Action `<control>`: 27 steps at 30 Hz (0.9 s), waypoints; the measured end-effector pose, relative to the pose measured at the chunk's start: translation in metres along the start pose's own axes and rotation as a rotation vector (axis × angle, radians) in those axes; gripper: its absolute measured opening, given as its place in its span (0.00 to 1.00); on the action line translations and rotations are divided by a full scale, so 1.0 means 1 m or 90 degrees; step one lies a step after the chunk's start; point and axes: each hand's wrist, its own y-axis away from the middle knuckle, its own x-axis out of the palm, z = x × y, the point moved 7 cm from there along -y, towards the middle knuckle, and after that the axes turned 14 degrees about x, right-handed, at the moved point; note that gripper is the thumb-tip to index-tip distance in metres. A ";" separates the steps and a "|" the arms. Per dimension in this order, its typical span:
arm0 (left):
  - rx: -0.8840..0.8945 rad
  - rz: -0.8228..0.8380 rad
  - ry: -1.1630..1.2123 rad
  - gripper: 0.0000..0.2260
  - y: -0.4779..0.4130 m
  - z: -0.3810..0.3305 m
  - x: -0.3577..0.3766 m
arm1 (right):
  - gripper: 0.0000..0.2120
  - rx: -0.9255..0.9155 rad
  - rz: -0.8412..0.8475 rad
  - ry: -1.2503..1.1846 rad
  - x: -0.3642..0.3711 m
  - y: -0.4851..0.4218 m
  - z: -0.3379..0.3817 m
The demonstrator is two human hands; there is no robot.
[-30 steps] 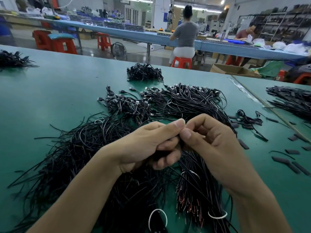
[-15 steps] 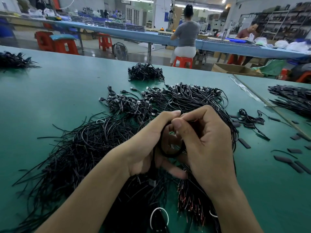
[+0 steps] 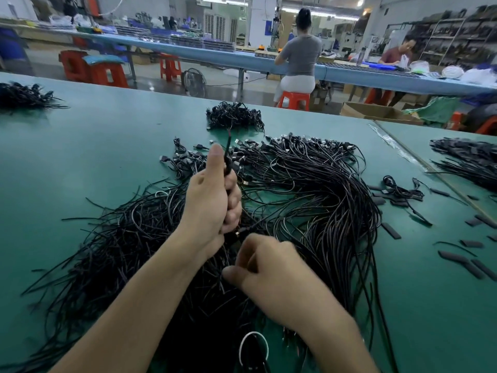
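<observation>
Gripping one black cable (image 3: pixel 227 154) upright, left hand (image 3: pixel 212 203) fingers hold its stripped end clear of the cable pile (image 3: pixel 322 189); right hand (image 3: pixel 269 267) fingers curled, contents unclear.

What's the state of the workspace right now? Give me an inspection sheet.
Surface: green table.
Job's things: one black cable, bare end up, in the left hand.
Clutter: black sleeve pieces scattered at right; white band at the near edge.
Hands: left hand grips the cable; right hand curled over the pile, blurred, its hold hidden.
Cables: big loose pile under both hands; small bundle behind it; heaps far left and right.
Surroundings: two people at a far bench, red stools, fan, box.
</observation>
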 end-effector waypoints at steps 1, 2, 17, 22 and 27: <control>0.026 -0.008 -0.018 0.27 0.000 -0.003 -0.001 | 0.14 -0.005 0.012 0.014 0.008 0.001 0.003; 0.047 -0.018 -0.037 0.27 0.000 -0.005 -0.002 | 0.15 -0.008 0.021 0.021 0.014 0.001 0.006; 0.098 -0.054 -0.131 0.23 -0.003 -0.020 -0.005 | 0.09 -0.017 -0.154 -0.052 -0.046 -0.002 -0.015; 0.156 -0.047 -0.161 0.26 0.001 -0.025 0.000 | 0.09 0.011 -0.060 -0.047 -0.023 0.001 -0.004; 0.171 -0.031 -0.164 0.25 0.001 -0.026 0.003 | 0.06 0.038 0.017 -0.022 0.005 0.002 0.003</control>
